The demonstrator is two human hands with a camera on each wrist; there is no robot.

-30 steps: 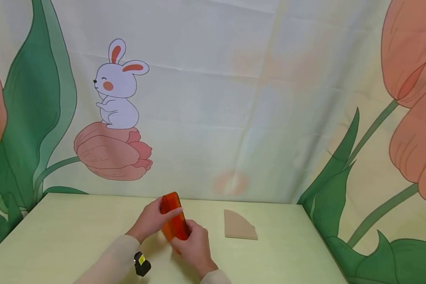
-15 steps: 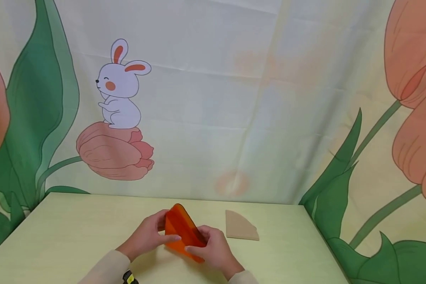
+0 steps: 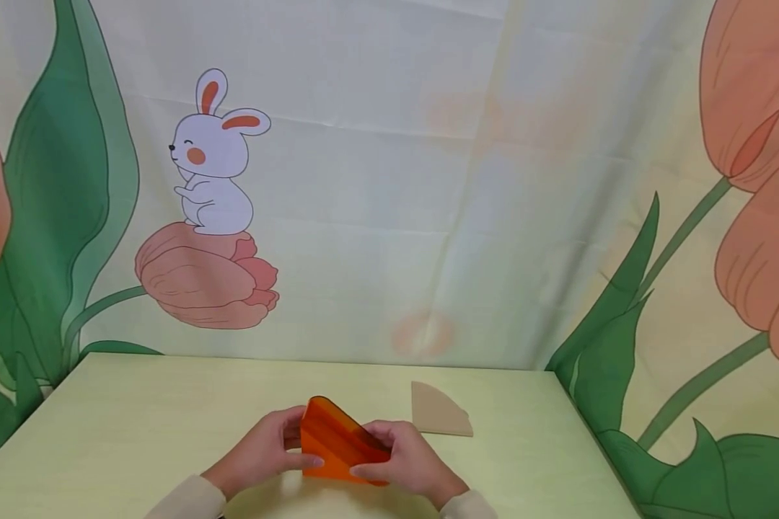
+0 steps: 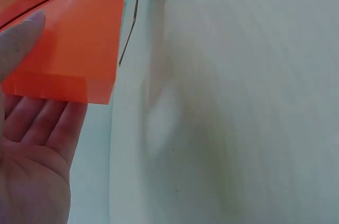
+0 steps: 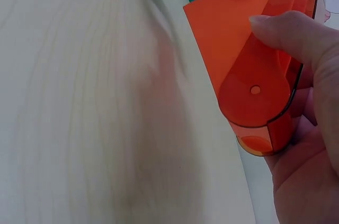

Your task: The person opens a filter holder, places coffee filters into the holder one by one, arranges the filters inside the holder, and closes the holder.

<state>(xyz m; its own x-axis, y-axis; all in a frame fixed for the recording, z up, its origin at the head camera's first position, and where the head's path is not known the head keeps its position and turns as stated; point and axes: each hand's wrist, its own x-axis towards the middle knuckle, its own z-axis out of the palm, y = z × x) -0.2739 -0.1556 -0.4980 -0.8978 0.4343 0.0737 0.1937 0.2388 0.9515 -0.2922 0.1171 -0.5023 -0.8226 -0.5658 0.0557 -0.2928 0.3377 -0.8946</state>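
Note:
Both hands hold an orange, see-through plastic wedge-shaped case (image 3: 324,450) close over the table, nearly at the middle of the head view. My left hand (image 3: 262,450) grips its left end, the thumb across the front face and the fingers behind and beneath. The right end is gripped by my right hand (image 3: 415,461), thumb on the front. In the right wrist view, this narrow end of the case (image 5: 257,70) is rounded, with a small round hole. A smooth, flat side of the case (image 4: 79,49) faces the left wrist camera. Some fingertips are hidden behind it.
A flat beige quarter-circle piece (image 3: 438,411) lies on the pale wood-grain table (image 3: 169,404), beyond the right hand. Behind the table hangs a cloth backdrop (image 3: 363,216) printed with a rabbit and tulips.
The orange case has turned from nearly upright to lying more sideways, and has come lower and nearer. The right hand has moved right with its end. The beige piece stays put.

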